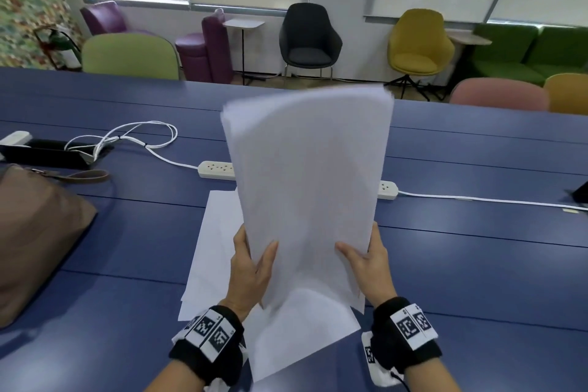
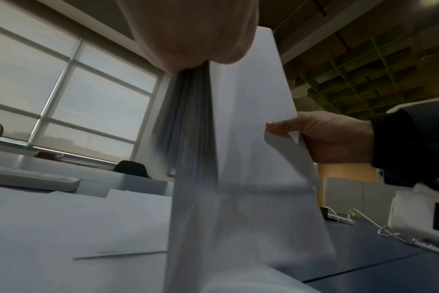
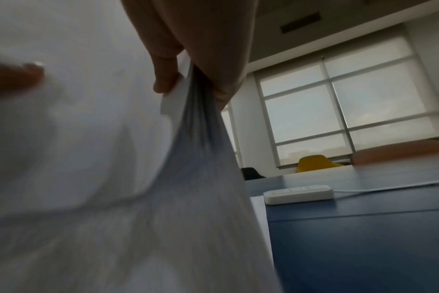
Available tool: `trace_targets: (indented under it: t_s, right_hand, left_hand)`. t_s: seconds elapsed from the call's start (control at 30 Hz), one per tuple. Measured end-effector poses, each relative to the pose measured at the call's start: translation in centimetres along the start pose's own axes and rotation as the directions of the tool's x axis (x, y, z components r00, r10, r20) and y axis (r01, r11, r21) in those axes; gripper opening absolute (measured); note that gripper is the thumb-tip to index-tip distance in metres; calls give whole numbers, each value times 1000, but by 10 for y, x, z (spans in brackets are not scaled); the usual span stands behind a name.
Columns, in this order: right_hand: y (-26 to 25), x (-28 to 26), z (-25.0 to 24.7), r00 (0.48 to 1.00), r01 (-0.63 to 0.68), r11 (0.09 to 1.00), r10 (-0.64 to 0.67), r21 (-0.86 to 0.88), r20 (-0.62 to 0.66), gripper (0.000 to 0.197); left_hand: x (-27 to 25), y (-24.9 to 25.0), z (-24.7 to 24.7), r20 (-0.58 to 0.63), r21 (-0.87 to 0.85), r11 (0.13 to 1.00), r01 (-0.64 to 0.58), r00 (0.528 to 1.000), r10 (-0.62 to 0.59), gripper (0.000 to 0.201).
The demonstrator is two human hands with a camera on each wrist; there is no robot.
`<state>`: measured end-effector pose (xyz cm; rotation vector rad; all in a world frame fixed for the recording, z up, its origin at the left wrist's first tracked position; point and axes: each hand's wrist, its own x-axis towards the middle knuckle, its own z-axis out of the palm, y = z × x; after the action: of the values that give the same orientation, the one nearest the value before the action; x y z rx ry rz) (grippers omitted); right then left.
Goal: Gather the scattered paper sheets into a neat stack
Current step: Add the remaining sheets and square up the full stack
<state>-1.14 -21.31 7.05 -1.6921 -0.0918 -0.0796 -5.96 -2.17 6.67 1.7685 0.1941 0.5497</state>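
A thick stack of white paper sheets (image 1: 307,188) stands upright on its short edge over the blue table (image 1: 477,264). My left hand (image 1: 251,267) grips its left edge and my right hand (image 1: 369,259) grips its right edge, thumbs on the near face. Several loose white sheets (image 1: 210,251) lie flat on the table beneath and to the left of the stack. In the left wrist view the stack (image 2: 251,138) shows its fanned edge, with my right hand (image 2: 326,136) pinching it. The right wrist view shows the stack (image 3: 88,158) blurred, pinched by my right hand (image 3: 188,65).
A white power strip (image 1: 216,169) with its cable runs across the table behind the stack. A brown bag (image 1: 38,232) lies at the left, near a black device (image 1: 47,153) and a coiled white cable (image 1: 127,137). Coloured chairs stand beyond the far edge.
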Motion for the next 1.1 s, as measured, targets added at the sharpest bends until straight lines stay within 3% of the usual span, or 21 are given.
trace_targets:
  t_s: [0.1,0.2,0.27,0.33,0.47,0.6,0.67,0.73,0.83,0.87,1.0,1.1]
  right_hand:
    - [5,0,0,995,-65,992,72,108,-62,36]
    - [4,0,-2,990,-93,980,111,177,-89,22]
    - [0,-1,-2,990,-81,976,102,204,-98,19]
    - [-8,-2,-2,991,-57,974,81,221,-103,18]
    - [-39,-1,-15,1000,22,958,-25,286,6,34]
    - [-79,6,-32,948,135,951,-205,277,244,47]
    - [-86,15,-37,936,140,951,-218,275,276,50]
    - [-84,20,-36,943,135,950,-211,283,258,55]
    - [-56,18,-26,975,9,957,-73,290,211,66]
    - [-39,16,-23,979,-61,963,6,264,206,68]
    - [19,-6,-5,935,-311,947,290,82,205,30]
    - [40,-11,1,943,-311,950,308,0,129,24]
  left_hand:
    - [-4,3,0,-24,-74,996,-54,998,52,47]
    - [-5,7,-1,-41,-116,986,-120,992,116,91]
    - [-4,9,-1,-44,-127,981,-146,989,141,103]
    - [1,17,-2,-87,-140,979,-149,987,137,98]
    - [13,26,-14,-94,-249,948,-196,980,178,57]
    - [29,36,-32,-52,-330,914,-236,971,232,70]
    - [35,43,-37,-20,-305,901,-308,948,318,58]
    - [37,46,-37,1,-318,895,-313,944,330,56]
    - [31,33,-29,1,-376,914,-154,986,167,77]
    - [26,23,-27,5,-370,925,-82,996,90,75]
    - [1,-31,-14,73,-162,960,227,973,-218,29]
    - [-12,-50,-6,-9,-80,935,347,937,-348,17]
